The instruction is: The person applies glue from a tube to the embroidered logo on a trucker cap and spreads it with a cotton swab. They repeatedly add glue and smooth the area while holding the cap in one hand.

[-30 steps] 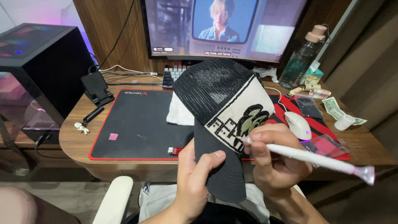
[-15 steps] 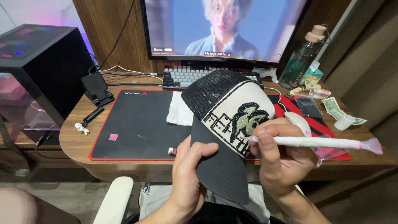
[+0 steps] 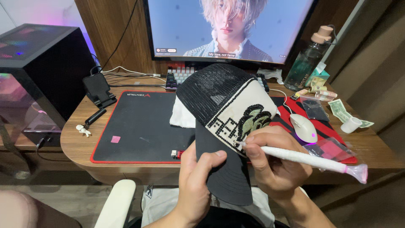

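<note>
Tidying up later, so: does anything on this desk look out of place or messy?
Yes. Banknotes lie loose at the desk's right edge by a small white roll, a pink scrap sits alone on the black mat, and a white cloth is bunched behind the cap. Nothing looks spilled or broken.

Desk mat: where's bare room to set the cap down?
The left half of the black desk mat is bare, bordered by the phone stand, pink square and white cloth. The right side is crowded: mouse, plastic bags, banknotes, bottle.
</note>
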